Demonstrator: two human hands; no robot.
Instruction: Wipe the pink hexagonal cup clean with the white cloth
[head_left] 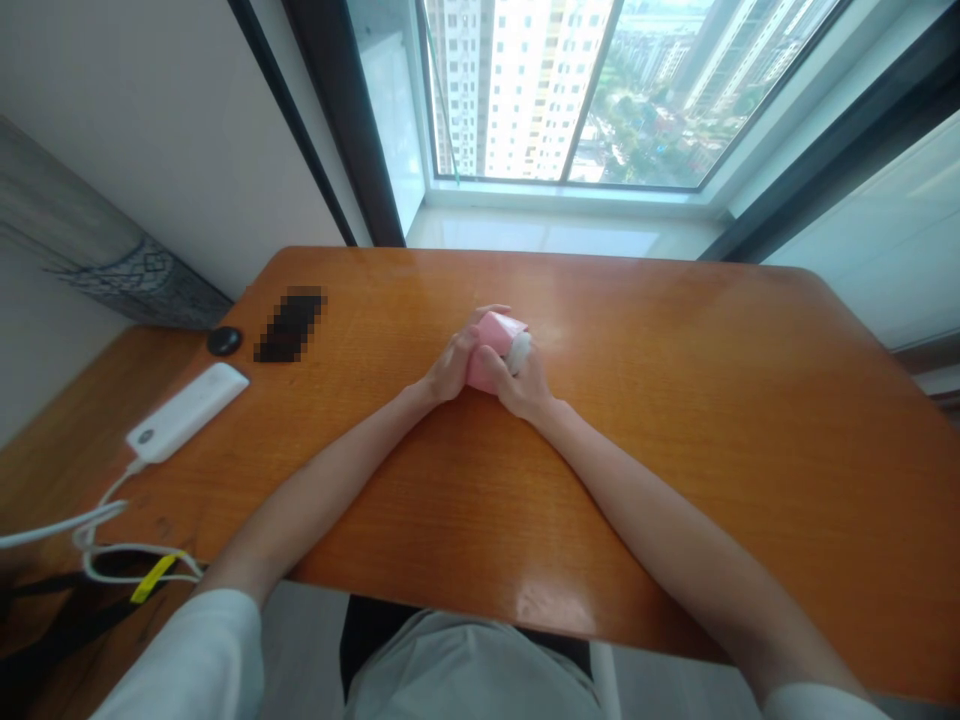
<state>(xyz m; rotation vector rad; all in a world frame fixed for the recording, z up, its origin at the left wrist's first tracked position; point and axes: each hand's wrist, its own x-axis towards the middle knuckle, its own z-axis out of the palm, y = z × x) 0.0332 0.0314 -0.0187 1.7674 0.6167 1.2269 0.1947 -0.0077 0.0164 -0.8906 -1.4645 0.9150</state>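
Observation:
Both hands are together near the middle of the wooden table [645, 420]. Between them is a small, shiny pink object [498, 327] with a folded-looking top; its exact kind does not show. A whitish rounded piece [517, 353] sits at its right side, by my right fingers, and I cannot tell whether it is part of the pink object. My left hand [454, 364] wraps around the left side, fingers curled over the far edge. My right hand [527, 383] grips from the right, its thumb lying across the near pink face. Palms and several fingertips are hidden.
At the left lie a white power strip [187, 412] with a looped white cable [101, 520], a round black disc [224, 341] and a blurred-out dark item [290, 325]. A yellow tag [156, 578] is near the cable. Beyond the table's far edge is a window [570, 100].

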